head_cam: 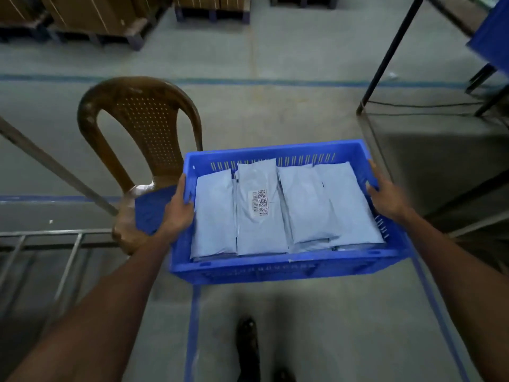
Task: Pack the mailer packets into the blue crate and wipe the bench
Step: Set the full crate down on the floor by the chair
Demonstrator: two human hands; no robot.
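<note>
Four mailer packets (pixel 261 213) in blue crate (pixel 275 267); left hand (pixel 179 210), right hand (pixel 388 198) fingers clamped on rims.

**Warehouse floor around the work place**

A brown plastic chair (pixel 143 133) stands on the grey floor (pixel 289 111), which has blue lines (pixel 303 83). Cardboard boxes (pixel 91 12) sit on pallets (pixel 212 13) at the far side. A metal rack (pixel 55 244) is left, and a dark shoe (pixel 248 343) below.
</note>
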